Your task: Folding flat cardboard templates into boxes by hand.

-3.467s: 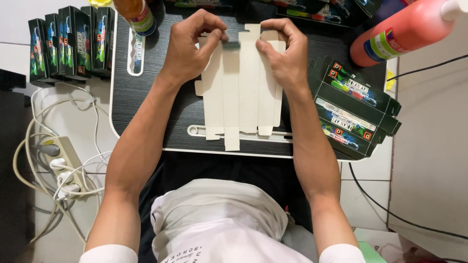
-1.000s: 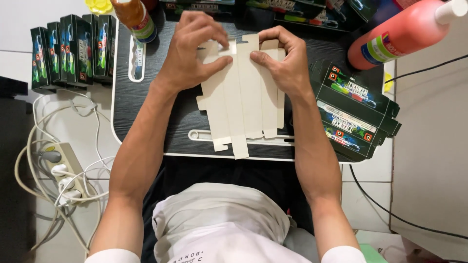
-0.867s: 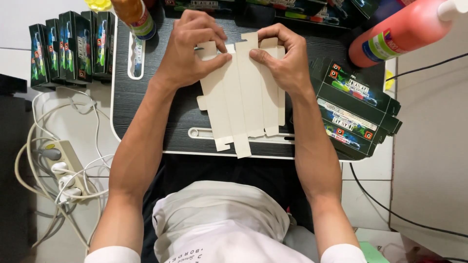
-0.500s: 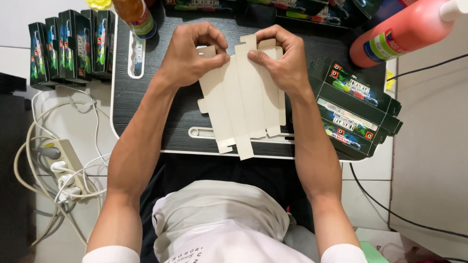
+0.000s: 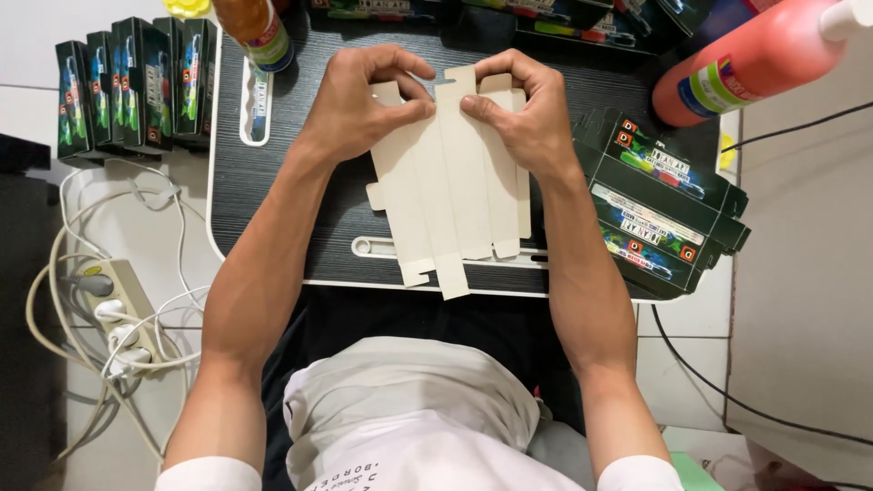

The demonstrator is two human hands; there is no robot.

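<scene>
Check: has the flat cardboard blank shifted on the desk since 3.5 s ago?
Yes. The cardboard blank has turned slightly, its bottom tab now overhanging the desk's near edge.

Red bottle (image 5: 750, 59), perhaps paint; power strip (image 5: 114, 305)

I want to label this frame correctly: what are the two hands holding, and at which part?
Both the left hand and the right hand pinch the far end of an unfolded cardboard box blank, plain side up.

The flat carton blank (image 5: 450, 182) is matt, unprinted beige cardboard. The desk (image 5: 273, 182) shows dark wood grain with a white rim. The folded boxes (image 5: 659, 205) look glossy; the red bottle (image 5: 746, 59) is smooth plastic.
</scene>
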